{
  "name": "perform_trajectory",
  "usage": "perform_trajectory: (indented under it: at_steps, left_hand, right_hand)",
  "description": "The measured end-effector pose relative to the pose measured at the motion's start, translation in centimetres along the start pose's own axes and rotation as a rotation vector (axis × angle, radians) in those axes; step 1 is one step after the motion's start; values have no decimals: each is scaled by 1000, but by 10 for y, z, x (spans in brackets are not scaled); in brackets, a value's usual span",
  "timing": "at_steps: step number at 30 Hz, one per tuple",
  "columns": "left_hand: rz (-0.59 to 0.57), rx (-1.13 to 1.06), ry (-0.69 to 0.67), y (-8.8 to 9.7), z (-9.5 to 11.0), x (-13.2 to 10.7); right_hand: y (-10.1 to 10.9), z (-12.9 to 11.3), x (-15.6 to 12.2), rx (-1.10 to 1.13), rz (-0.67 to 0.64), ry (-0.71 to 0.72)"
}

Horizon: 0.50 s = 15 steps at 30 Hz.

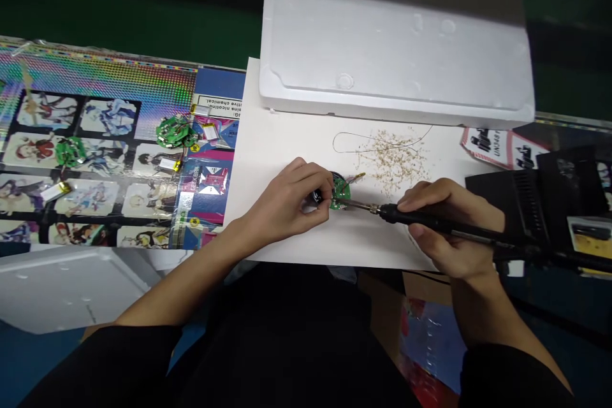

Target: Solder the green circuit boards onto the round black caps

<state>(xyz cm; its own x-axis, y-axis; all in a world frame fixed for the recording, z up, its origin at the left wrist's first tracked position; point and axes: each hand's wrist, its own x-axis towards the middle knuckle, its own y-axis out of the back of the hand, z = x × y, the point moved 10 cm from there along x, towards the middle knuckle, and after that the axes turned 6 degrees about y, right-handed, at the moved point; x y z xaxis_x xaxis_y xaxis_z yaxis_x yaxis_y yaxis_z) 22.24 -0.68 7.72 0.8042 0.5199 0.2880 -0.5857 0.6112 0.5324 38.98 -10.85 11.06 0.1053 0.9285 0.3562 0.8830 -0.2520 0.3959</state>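
Left hand [297, 196] curls at circuit board [342, 189]; right hand [454, 226] points soldering iron [393, 213].

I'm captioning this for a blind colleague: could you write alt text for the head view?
A person's right hand holds a soldering iron with its tip at a green board, which the left hand steadies over white paper. Beyond are thin wire, tan crumbs and white foam; more boards and small batteries lie at the picture's left.

Left hand [292, 199] and right hand [454, 223], both curled inward
Left fingertips pinch toward the thumb; right thumb and forefinger grip pen-style; both forearms [184, 284] slant inward
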Motion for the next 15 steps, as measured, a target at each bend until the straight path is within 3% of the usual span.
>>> perform_trajectory:
  at_steps: [15]
  left_hand:
    - [-14,14,11,-1,-1,0]
  right_hand:
    - [5,3,4,-51,-19,-29]
